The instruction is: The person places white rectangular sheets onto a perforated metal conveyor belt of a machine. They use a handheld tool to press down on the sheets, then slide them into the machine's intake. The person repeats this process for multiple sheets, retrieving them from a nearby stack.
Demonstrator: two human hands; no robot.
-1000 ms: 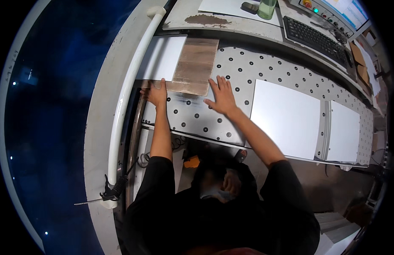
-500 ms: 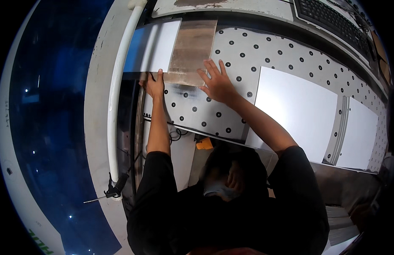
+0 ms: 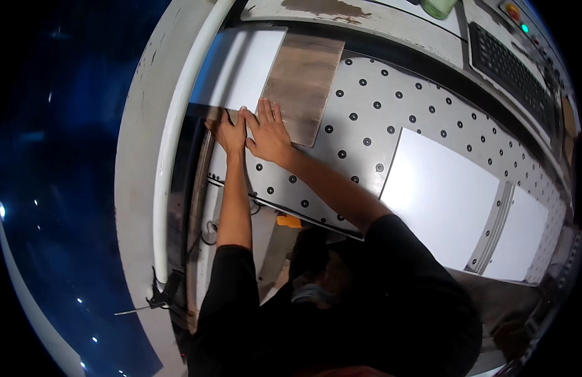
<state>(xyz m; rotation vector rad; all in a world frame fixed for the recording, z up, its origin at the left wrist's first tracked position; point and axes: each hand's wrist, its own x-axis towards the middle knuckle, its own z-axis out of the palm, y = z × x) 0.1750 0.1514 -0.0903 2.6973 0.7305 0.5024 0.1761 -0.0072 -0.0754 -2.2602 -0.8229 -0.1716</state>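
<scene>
My left hand (image 3: 228, 133) rests at the near edge of a white panel (image 3: 244, 66), its fingers spread and partly in shadow. Close beside it, my right hand (image 3: 269, 137) lies flat with fingers stretched out on the near left part of a brown wooden board (image 3: 307, 81). The thumbs of both hands almost meet at the panel's near right corner. Panel and board lie edge to edge on a pale table (image 3: 366, 141) dotted with black round inserts. Neither hand visibly grips anything.
Further right on the table lie a large white panel (image 3: 442, 195) and a smaller one (image 3: 517, 232), with a grooved metal strip (image 3: 492, 229) between them. A white pipe (image 3: 171, 138) runs along the left. A black keyboard (image 3: 508, 72) sits at the far right.
My right hand has moved left from the wooden board's right side to beside my left hand. The whole view has shifted slightly. My left hand stays at the panel's near edge.
</scene>
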